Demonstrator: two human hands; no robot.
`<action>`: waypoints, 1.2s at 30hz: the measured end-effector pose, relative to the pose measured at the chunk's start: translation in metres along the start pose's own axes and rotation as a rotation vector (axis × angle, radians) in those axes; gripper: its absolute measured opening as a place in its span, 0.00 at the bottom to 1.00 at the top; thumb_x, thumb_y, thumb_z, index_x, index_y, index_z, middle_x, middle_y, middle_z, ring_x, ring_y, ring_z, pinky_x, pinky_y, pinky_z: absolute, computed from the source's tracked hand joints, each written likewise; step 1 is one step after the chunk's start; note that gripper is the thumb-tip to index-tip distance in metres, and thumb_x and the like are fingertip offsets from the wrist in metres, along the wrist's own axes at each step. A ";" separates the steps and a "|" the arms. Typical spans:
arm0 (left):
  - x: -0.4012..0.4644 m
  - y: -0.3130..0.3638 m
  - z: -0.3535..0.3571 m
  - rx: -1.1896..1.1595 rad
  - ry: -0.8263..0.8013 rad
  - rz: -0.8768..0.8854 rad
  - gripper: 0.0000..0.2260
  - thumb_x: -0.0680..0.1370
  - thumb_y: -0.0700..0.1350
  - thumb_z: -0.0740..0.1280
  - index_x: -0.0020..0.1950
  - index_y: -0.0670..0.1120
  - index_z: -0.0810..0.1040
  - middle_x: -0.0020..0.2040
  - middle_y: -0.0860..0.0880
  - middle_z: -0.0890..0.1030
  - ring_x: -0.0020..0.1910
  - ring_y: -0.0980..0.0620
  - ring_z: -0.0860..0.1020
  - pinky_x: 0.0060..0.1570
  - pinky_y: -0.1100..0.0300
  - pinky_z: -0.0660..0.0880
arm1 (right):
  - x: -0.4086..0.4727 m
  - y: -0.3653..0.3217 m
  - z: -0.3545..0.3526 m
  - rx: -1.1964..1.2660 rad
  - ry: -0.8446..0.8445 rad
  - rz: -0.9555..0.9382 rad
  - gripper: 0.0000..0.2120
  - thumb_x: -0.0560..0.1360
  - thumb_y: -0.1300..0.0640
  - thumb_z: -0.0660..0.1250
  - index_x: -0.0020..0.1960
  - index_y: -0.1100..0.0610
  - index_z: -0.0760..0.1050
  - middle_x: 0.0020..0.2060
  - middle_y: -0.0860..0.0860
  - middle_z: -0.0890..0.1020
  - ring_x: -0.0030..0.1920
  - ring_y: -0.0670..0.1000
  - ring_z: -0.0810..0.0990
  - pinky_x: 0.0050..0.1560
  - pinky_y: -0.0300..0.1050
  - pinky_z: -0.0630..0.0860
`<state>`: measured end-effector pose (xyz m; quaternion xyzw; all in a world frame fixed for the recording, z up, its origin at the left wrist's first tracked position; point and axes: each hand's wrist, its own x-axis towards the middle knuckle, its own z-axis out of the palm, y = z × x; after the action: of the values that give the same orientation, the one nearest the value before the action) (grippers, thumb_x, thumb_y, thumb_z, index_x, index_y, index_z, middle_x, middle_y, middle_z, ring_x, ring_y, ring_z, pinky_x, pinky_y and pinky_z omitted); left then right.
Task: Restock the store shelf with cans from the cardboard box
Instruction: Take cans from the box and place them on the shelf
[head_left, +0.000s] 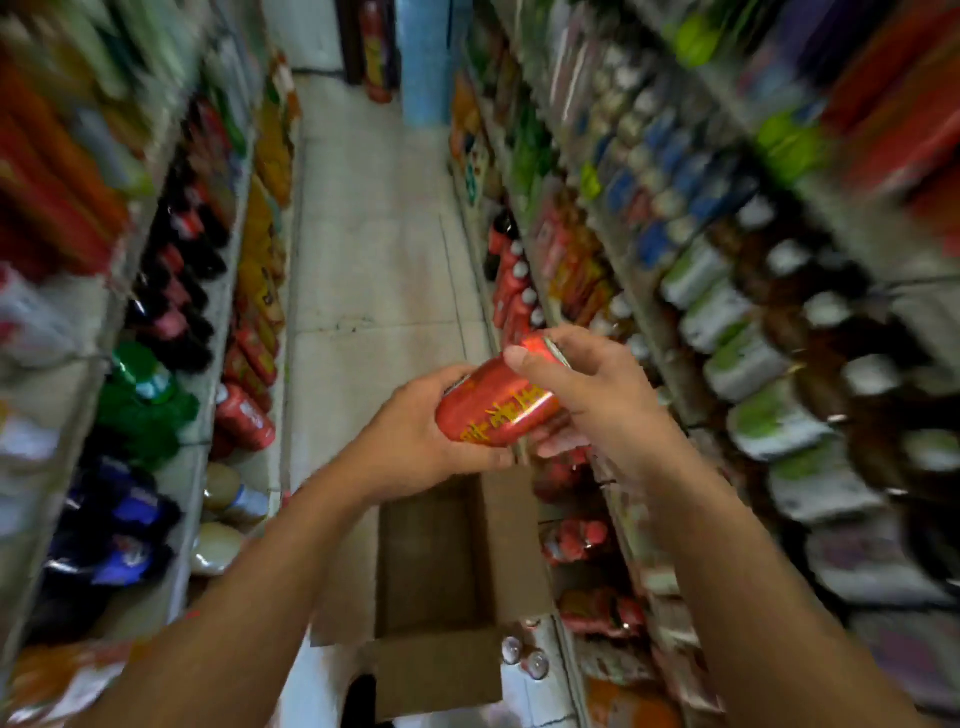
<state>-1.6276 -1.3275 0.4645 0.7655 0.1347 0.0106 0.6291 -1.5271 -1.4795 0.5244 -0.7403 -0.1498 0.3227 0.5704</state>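
Red can (496, 405) btwn L hand (415, 441) & R hand (592, 395)

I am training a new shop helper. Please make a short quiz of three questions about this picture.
1. True or false: both hands hold the red can.
2. Where is the cardboard box? A) on the floor, below the hands B) on a top shelf C) on a trolley
3. Fill in: the writing on the can is ____ in colour.

Key:
1. True: the left hand and the right hand both grip it.
2. A
3. yellow
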 end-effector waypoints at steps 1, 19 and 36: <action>-0.002 0.035 -0.003 -0.064 -0.050 0.003 0.30 0.60 0.38 0.82 0.59 0.46 0.75 0.47 0.51 0.84 0.42 0.57 0.81 0.41 0.58 0.80 | -0.016 -0.031 -0.010 -0.026 0.010 -0.027 0.11 0.73 0.50 0.73 0.52 0.53 0.78 0.33 0.53 0.82 0.23 0.50 0.77 0.23 0.41 0.76; 0.040 0.303 0.103 0.075 -0.287 0.483 0.28 0.57 0.52 0.81 0.54 0.61 0.77 0.48 0.56 0.84 0.48 0.58 0.82 0.50 0.54 0.80 | -0.156 -0.204 -0.130 -0.366 0.873 -0.249 0.26 0.59 0.44 0.80 0.54 0.44 0.75 0.43 0.42 0.83 0.45 0.40 0.82 0.52 0.48 0.80; 0.110 0.282 0.163 0.242 -0.369 0.414 0.28 0.74 0.47 0.73 0.72 0.47 0.68 0.62 0.50 0.74 0.58 0.55 0.73 0.58 0.62 0.71 | -0.100 -0.179 -0.233 -0.696 1.009 0.235 0.29 0.64 0.43 0.77 0.61 0.51 0.75 0.58 0.52 0.81 0.58 0.56 0.80 0.58 0.51 0.78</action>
<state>-1.4367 -1.5084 0.6859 0.8350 -0.1404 -0.0168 0.5317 -1.4248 -1.6585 0.7563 -0.9555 0.1243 -0.0740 0.2570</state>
